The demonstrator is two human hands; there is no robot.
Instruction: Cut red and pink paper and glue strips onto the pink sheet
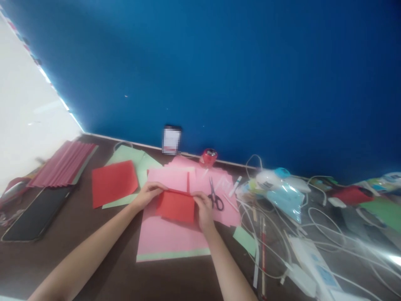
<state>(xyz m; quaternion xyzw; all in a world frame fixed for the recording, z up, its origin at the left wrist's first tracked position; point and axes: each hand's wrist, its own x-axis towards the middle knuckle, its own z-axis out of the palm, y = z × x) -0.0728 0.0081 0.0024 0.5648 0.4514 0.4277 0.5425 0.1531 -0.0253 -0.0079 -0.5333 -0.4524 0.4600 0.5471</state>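
Note:
A small sheet of red paper lies over a larger sheet of pink paper, its far edge folded into a narrow strip. My left hand pinches the far left corner of the red paper, thumb and fingers closed on it. At the far right corner, my right hand grips the same fold. Scissors with dark handles lie just right of my right hand on more pink paper. A thin red strip lies beyond the fold.
To the left are another red sheet, pale green paper, a pleated pink stack and a dark phone. A red tape dispenser stands near the blue wall. White cables and plastic packets clutter the right.

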